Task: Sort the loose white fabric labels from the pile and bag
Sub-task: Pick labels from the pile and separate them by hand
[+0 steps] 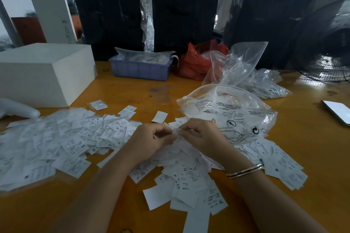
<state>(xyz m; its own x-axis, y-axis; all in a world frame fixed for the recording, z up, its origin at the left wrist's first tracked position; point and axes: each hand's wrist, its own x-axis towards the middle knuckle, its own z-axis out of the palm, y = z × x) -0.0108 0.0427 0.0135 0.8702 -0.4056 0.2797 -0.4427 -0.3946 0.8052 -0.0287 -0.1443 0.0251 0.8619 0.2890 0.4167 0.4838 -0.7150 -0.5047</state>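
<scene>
1. The left hand (151,138) and right hand (200,136) meet over the table (132,89), fingers curled, both pinching one small label (177,132) between them
2. A pile of labels (62,143) spreads left of the hands; more lie beneath and right of them
3. The clear bag (233,111) lies just behind the right hand

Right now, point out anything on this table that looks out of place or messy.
The white labels lie scattered in loose overlapping heaps, some at the near table edge. Two black rubber bands lie stray on the wood. A phone sits at the right edge. Both hands pinch one label.
</scene>
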